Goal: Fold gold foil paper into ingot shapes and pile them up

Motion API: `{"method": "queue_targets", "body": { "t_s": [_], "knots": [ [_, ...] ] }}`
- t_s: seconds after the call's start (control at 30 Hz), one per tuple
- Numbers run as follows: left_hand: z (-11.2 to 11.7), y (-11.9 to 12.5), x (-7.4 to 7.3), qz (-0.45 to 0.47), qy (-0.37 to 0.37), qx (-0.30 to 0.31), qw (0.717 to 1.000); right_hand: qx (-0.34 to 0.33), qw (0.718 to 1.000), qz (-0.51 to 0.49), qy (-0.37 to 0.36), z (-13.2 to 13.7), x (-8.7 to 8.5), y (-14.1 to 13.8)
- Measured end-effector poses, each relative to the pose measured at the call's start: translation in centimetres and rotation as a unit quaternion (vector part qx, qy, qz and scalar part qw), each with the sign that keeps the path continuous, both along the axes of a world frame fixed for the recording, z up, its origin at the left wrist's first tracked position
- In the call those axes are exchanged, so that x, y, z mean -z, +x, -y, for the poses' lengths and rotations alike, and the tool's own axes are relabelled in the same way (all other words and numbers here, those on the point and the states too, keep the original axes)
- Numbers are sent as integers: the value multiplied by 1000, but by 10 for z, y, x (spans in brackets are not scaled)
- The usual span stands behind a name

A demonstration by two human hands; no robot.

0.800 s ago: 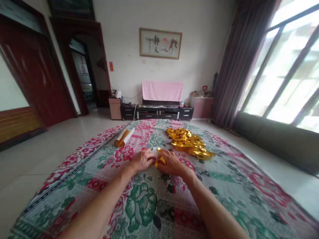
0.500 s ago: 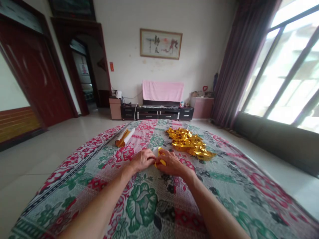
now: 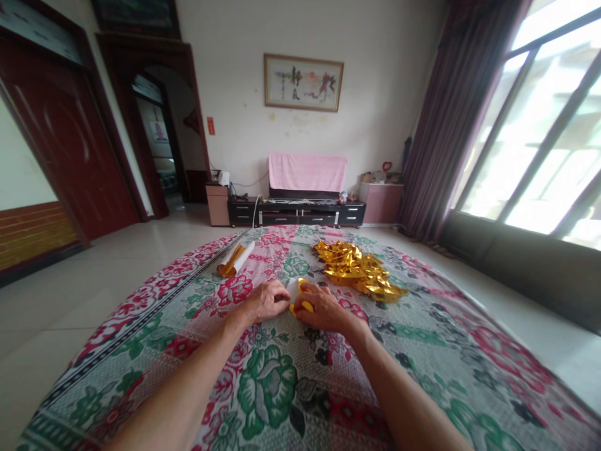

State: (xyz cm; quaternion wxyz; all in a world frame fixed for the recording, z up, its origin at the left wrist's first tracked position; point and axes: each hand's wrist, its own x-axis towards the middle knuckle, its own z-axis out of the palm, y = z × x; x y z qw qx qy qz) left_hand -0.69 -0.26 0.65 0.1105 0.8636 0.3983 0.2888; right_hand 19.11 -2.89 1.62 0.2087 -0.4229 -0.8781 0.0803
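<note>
- We see a big white wall [image 3: 375, 75] at the back.
- In front of us is a wide flowery cloth [image 3: 267, 391], pink, green and gray.
- By the bright window [image 3: 539, 138] on the right hangs a long purple curtain [image 3: 436, 125].
- Near the wall, a pink cover [image 3: 307, 170] hangs over something dark.
- On the cloth, past our right hand [image 3: 322, 307], we see a pile of shiny gold shapes [image 3: 357, 269].
- A white and gold roll [image 3: 237, 258] lies past our left hand [image 3: 267, 300].
- Our right hand has its fingers curled tight on a small gold and white paper [image 3: 293, 288].
- Our left hand has bent fingers by the paper's left edge; we cannot tell if they pinch it.
- The paper is between our hands, over the cloth.
</note>
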Motion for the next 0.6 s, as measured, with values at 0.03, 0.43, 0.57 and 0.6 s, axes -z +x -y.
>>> {"method": "queue_targets", "body": {
  "t_s": [0.03, 0.43, 0.57, 0.6],
  "knots": [
    [1, 1, -1, -7, 2, -9, 1000, -4, 1000, 3, 2, 0, 0, 0],
    [-3, 1, 1, 1, -30, -47, 998, -4, 1000, 9, 12, 0, 1, -1],
    [2, 5, -2, -12, -30, -66, 997, -6, 1000, 11, 5, 0, 0, -1],
    [2, 5, -2, -14, -33, -66, 997, -4, 1000, 11, 3, 0, 0, -1]
  ]
}}
